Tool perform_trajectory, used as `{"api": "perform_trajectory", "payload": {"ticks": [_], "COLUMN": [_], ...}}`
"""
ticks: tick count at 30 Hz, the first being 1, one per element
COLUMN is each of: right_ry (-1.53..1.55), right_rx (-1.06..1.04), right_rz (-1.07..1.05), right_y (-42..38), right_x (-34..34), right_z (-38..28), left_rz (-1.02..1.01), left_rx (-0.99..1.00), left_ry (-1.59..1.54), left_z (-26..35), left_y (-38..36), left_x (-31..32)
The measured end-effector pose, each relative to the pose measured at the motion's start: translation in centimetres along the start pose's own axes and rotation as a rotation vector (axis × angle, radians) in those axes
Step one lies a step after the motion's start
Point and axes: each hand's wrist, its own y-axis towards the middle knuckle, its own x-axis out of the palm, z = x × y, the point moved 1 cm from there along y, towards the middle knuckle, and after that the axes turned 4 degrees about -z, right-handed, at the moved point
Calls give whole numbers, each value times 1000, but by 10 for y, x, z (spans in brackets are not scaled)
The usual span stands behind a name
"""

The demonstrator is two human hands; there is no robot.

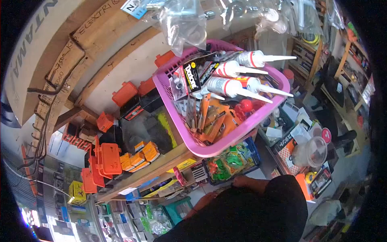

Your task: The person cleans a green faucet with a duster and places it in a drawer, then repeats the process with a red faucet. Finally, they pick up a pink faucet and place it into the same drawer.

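Observation:
My right hand is low in front of my black shirt, at the near edge of a dark tray of green and orange packets. To its left, my left hand is partly hidden by the shirt, close to a white surface. The fingers of both hands are too small and covered to make out. Above them, a pink basket holds several white sealant tubes with long nozzles, a black Dextone card pack and orange-handled cutters.
Orange cases and small orange boxes line the wooden shelf at left. Plastic-bagged items hang overhead. At right stand a clear plastic tub and a cluttered counter; green packets fill a lower rack.

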Motion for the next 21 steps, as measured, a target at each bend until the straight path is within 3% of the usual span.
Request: {"api": "perform_trajectory", "payload": {"ticks": [1,3,7,9,10,12,14,17,18,20,21], "right_ry": [8,339,283,221,199,187,187,137,144,-243,-242], "right_rx": [1,-176,-308,-298,-344,-422,-548,-788,-788,-886,-888], "right_rz": [1,33,11,13,118,279,433,845,839,1271,1264], "right_y": [-12,-43,-72,-112,-130,-177,-213,-257,-269,-290,-294], "right_x": [-15,-58,-115,-158,-173,-206,-230,-255,-264,-283,-292], "right_z": [-29,-101,-171,-216,-231,-265,-286,-307,-310,-315,-315], "left_rz": [-7,40,-47,90,88,512,638,571,510,418,386], "left_rx": [-4,-345,-374,-214,-217,-54,169,580,691,847,870], "left_ry": [0,-44,66,-122,-119,56,453,802,936,978,1010], "left_z": [22,77,158,221,239,269,302,362,386,426,446], "left_y": [-9,-21,-11,1,5,12,22,41,49,66,74], "left_x": [-9,-32,-64,-71,-73,-81,-96,-117,-122,-124,-122]}}
